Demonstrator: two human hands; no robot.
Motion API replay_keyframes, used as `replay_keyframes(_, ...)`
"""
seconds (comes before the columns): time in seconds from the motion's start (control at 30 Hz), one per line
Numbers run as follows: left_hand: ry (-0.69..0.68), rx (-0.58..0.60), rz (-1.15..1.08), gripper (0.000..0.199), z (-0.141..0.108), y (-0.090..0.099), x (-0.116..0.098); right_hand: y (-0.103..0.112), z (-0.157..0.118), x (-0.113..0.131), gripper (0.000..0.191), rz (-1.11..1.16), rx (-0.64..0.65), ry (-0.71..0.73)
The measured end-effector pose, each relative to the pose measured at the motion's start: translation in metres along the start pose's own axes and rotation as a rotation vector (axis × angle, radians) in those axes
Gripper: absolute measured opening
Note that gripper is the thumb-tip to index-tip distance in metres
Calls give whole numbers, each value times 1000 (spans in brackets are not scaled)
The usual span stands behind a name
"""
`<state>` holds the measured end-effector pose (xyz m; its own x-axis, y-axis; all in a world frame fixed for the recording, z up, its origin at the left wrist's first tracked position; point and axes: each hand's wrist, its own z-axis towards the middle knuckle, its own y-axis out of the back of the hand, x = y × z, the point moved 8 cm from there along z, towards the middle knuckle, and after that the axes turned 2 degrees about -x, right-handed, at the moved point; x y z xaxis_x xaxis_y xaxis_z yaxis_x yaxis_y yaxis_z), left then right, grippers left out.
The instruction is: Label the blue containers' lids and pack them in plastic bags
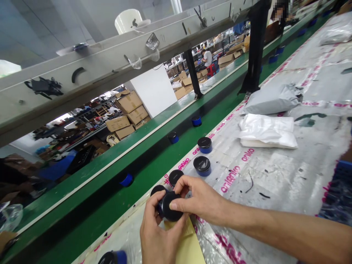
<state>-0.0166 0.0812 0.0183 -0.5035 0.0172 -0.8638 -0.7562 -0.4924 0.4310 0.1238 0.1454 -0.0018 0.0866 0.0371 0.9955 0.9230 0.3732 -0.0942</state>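
The left hand (158,234) is bare, with a smooth back and slender fingers; the lower edge of the view cuts it off around the wrist. The right hand (199,201) is bare too, its knuckles softly rounded. Its thumb (178,205) ends in a short, rounded nail. The right wrist (224,211) is bare and slim, and the right forearm (280,227) widens evenly towards the right edge, uncovered along all its visible length. Finer skin detail is too soft to make out.
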Motion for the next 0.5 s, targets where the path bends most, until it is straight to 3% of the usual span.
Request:
replay_keyframes(0.17,11,-7,-12,60,-2,0,0,0,-1,1,38,-46,11,-23)
replay_keyframes(0.33,42,41,-123,60,-3,-2,0,-4,-5,2,58,-8,125,-20)
replay_keyframes(0.5,28,75,-142,57,0,1,-4,-5,-7,4,40,22,109,-2)
